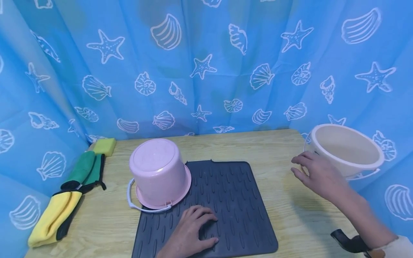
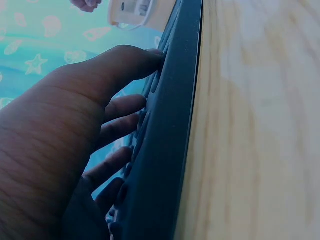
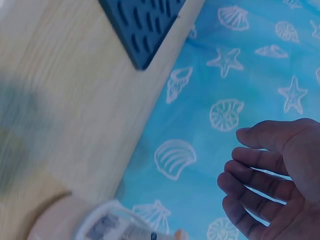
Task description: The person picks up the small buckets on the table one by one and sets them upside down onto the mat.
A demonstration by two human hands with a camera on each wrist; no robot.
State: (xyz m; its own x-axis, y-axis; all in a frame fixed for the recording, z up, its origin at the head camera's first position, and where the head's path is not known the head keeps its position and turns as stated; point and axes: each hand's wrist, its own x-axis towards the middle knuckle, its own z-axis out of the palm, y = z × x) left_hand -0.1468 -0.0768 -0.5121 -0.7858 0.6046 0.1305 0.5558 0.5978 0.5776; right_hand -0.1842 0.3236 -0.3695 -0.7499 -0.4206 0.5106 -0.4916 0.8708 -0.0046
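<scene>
My left hand [image 1: 191, 231] is over the front part of a dark grey ridged drying mat [image 1: 238, 215], fingers loosely bent. In the left wrist view its fingertips [image 2: 152, 60] are right at the mat's surface, with nothing held. A pink bucket [image 1: 155, 175] sits upside down, partly over the mat's left side, its pale handle lying round the base. At the right, my right hand [image 1: 322, 175] is raised beside a cream bucket [image 1: 348, 143], mouth up, and overlaps its left side. The right wrist view shows those fingers [image 3: 255, 180] relaxed, apart and holding nothing.
Along the left edge of the wooden table [image 1: 277, 147] lie a green cloth [image 1: 82, 168] and a yellow cloth [image 1: 53, 216], both dark-edged. Behind them is a yellow sponge [image 1: 104, 146]. A blue curtain [image 1: 206, 86] with shells and starfish hangs behind and at both sides.
</scene>
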